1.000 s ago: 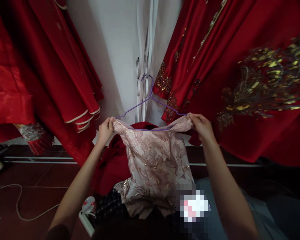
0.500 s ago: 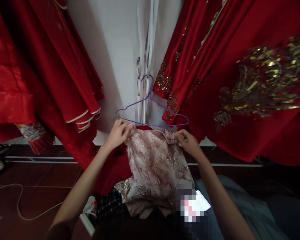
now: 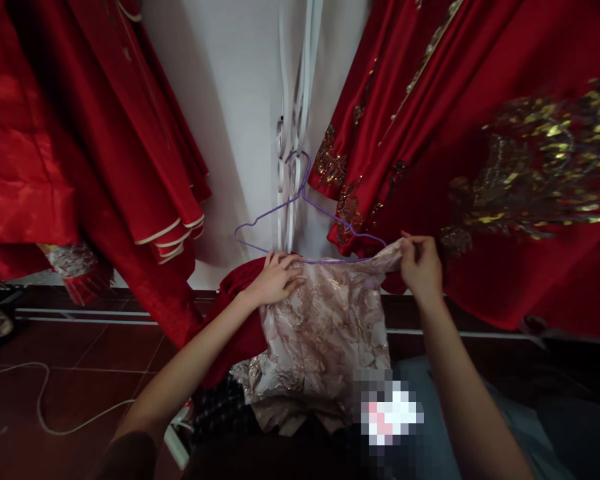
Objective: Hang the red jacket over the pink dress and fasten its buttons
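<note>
Left hand (image 3: 276, 280) on the upper left of the garment (image 3: 325, 333), fingers bent and parted over its top edge; cannot tell whether they pinch any cloth. Right hand (image 3: 423, 270) pinches the garment's right strap between thumb and fingers, drawing it out sideways past the hanger's end.

Garment: pale pink with gold pattern, centred between the arms, lower part bunched over dark checked cloth (image 3: 217, 407). Hanger (image 3: 303, 191): purple, thin, hooked on white metalwork (image 3: 306, 73) before a pale wall (image 3: 220, 133). Its left end is bare; its lower bar runs along the garment's top edge; its right end meets the strap.

Red cloth (image 3: 245, 327) lies behind the garment, left side. Red clothes (image 3: 145, 133) hang both sides, those at right bearing gold sequins (image 3: 555, 153). White cable (image 3: 65, 433) loops over the tiled floor (image 3: 115, 340), lower left.
</note>
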`<control>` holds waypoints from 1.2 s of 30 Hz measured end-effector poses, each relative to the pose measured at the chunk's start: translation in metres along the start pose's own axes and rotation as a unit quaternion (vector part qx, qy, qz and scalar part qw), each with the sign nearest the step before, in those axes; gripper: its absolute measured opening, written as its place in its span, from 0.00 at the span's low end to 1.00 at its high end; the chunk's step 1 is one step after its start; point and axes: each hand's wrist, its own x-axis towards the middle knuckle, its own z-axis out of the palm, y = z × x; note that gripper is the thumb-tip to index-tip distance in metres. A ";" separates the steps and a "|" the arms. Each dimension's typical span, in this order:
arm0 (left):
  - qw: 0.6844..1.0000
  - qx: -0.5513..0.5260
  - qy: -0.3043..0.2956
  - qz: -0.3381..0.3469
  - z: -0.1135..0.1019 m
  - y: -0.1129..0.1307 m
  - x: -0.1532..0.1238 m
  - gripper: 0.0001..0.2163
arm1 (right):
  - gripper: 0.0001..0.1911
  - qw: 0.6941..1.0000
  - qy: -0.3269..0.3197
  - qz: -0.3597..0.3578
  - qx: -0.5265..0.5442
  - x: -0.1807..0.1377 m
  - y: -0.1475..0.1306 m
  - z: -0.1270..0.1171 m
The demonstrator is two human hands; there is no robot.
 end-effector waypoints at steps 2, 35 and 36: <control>1.000 0.008 0.002 0.008 -0.006 0.005 -0.007 0.12 | 0.10 1.000 0.016 0.004 -0.004 0.001 0.006 -0.003; 0.969 -0.219 0.111 -0.033 -0.003 0.029 -0.007 0.14 | 0.14 0.992 -0.076 -0.095 -0.022 0.025 -0.069 0.039; 0.958 -0.252 0.127 -0.059 -0.004 0.020 -0.012 0.14 | 0.14 0.993 -0.074 -0.094 -0.024 0.025 -0.069 0.039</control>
